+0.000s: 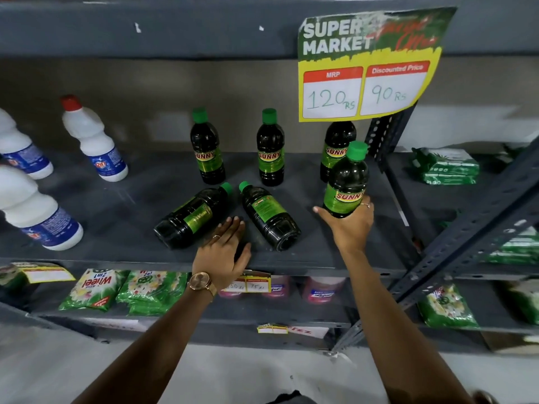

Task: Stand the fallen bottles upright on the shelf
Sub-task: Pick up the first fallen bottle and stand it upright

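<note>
Left hand (223,252) open beside two fallen bottles; right hand (351,225) grips a bottle (345,182) upright.
At nine o'clock lies one fallen bottle (192,218), centre another (269,218); at three o'clock, lower the held one flat onto the shelf (122,205) before letting go.

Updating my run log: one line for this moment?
right hand: holds Sunny bottle upright | left hand: open by two fallen bottles | three standing

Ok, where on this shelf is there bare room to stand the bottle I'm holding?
Bare shelf lies between the white bottles and the upright Sunny bottles, and under the held bottle. The front middle is crowded by two fallen bottles.
</note>
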Available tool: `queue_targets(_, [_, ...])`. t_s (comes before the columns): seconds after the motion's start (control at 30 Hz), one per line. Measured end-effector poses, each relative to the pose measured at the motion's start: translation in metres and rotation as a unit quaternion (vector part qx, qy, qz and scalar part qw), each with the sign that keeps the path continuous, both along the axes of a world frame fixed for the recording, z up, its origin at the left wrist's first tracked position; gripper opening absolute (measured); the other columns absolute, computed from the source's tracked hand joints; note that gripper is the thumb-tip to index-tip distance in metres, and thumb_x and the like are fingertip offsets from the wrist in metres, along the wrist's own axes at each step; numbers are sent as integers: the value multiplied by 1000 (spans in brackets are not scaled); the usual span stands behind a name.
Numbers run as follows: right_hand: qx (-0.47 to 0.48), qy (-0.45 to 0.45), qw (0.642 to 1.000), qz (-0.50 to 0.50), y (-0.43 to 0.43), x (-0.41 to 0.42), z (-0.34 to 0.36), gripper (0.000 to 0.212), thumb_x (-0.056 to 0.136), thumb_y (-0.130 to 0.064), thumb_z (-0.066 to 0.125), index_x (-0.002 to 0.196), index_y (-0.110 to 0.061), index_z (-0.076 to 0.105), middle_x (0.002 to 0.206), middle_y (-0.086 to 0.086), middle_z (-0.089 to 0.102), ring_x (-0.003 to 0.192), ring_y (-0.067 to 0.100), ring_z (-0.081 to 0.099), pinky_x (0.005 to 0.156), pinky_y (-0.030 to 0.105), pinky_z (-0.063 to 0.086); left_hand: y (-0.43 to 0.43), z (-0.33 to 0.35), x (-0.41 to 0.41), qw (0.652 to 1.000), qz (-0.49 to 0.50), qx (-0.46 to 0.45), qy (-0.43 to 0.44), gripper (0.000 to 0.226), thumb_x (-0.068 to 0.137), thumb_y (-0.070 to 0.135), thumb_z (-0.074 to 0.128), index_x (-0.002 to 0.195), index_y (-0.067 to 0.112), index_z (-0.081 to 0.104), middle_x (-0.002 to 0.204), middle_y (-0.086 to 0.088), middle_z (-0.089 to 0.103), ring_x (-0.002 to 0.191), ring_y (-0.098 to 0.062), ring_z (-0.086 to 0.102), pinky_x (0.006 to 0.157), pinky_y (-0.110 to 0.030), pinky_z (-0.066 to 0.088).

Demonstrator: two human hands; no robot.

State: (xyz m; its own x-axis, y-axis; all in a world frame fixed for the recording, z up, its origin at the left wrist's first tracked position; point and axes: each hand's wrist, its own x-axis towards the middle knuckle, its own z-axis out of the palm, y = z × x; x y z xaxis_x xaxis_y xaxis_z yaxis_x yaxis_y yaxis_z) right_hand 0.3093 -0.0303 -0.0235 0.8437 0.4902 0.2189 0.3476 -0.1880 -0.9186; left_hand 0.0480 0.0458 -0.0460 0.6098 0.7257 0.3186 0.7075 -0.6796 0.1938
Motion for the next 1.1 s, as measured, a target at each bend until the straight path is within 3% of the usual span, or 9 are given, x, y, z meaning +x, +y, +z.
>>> queue_targets(0.13, [-17,-14,1000,0,1,-2,4,104,42,-54,91,122,-6,45,121,12,47,118,28,45,97,39,43,0,0,0,1000,8,-17,6,61,89,47,30,136,10,42,142,-8,45,136,-21,32,108,-37,33])
queue_targets(0.2, [-7,-1,999,42,-6,3,2,94,51,-41,92,126,-9,45,124,9,47,115,21,48,96,31,42,0,1,1,1000,7,-20,10,61,89,46,31,135,10,43,142,-9,46,135,-22,33,108,-38,34])
queue_targets(0.3, [-12,5,996,87,-19,11,1,74,60,-24,89,123,-12,52,112,2,58,106,19,58,93,31,48,-1,2,1,1000,7,-26,15,60,89,45,31,135,9,44,141,-10,47,135,-23,35,108,-40,35])
queue_targets(0.43, [-16,20,994,111,-35,12,5,67,59,-22,90,117,-13,57,102,-4,62,98,15,62,79,14,48,-1,3,1,999,10,-33,27,60,89,45,31,134,8,44,140,-10,47,134,-25,37,106,-43,38])
queue_targets(0.57, [-21,27,992,121,-63,2,-1,66,59,-27,90,114,-24,55,102,-7,65,95,8,63,82,20,48,0,3,2,999,9,-28,34,59,90,45,30,134,8,44,140,-11,47,133,-24,37,108,-40,35])
queue_targets(0.7, [-19,18,992,122,-87,-8,-8,64,58,-24,91,111,-26,55,98,-11,66,88,-9,63,77,10,50,-1,3,1,999,9,-23,43,60,90,45,29,134,7,43,141,-12,46,133,-25,37,108,-39,34])
queue_targets(0.87, [-47,0,987,156,-102,-6,-14,73,56,-28,91,119,-17,55,108,4,68,101,17,65,88,29,52,-5,9,2,999,13,-16,39,60,89,45,31,132,7,46,139,-13,48,130,-27,41,104,-39,34])
queue_targets(1.1, [-63,-12,985,162,-106,-3,-15,82,52,-31,92,122,-9,55,110,5,69,105,21,64,94,39,52,-7,13,3,999,10,-19,36,59,87,43,33,129,5,50,135,-15,52,126,-29,46,97,-41,41])
